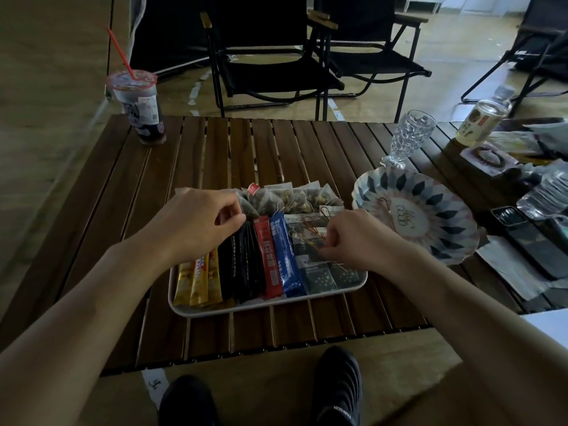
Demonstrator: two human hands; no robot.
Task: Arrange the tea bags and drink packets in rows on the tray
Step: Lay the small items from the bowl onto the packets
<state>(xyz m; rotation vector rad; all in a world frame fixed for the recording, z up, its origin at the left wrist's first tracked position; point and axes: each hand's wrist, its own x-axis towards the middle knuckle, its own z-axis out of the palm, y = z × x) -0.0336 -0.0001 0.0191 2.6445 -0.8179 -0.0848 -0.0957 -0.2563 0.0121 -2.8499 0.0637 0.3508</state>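
A white tray (264, 305) sits on the slatted wooden table. Stick packets lie side by side in it: yellow ones (198, 281) at the left, then black ones (242, 265), a red one (270, 259) and a blue one (287, 259). Clear pyramid tea bags (295, 196) form a row along the far edge. Flat dark tea bags with strings (319, 273) fill the right part. My left hand (196, 222) pinches the top ends of the black packets. My right hand (359, 238) is curled over the flat tea bags, fingertips pinching at their strings.
A patterned plate (442, 207) lies right of the tray, a cut-glass goblet (410, 138) behind it. An iced drink cup with a red straw (138, 106) stands far left. Phones (528, 238), bottles (485, 118) and papers crowd the right side. Folding chairs (276, 56) stand beyond the table.
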